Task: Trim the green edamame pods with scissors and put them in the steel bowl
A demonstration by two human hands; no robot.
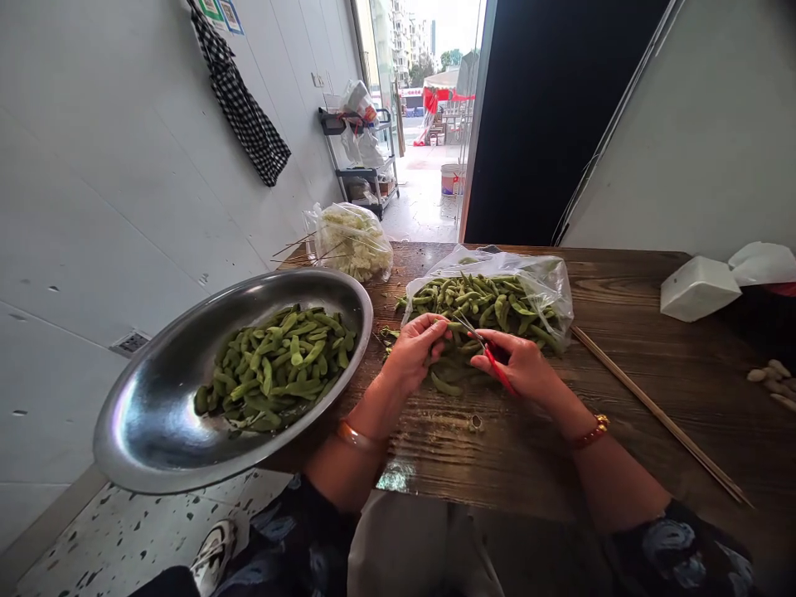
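Between the fingertips of my left hand [415,350] is a green edamame pod [457,327], pinched near one end. My right hand [519,365] grips red-handled scissors [497,365], whose metal blades reach to the pod. Whether the blades touch it I cannot tell. Just behind both hands, a heap of edamame pods [482,297] spills from a clear plastic bag [555,286] onto the table. To my left stands a wide steel basin [149,414] with many edamame pods [279,365] inside.
A bag of cauliflower [351,236] sits behind the basin on the wooden table [615,365]. Thin wooden sticks [659,414] lie at the right. Farther right are a white tissue box [700,286] and some peanuts [777,381]. A shelf cart [366,170] stands by the doorway.
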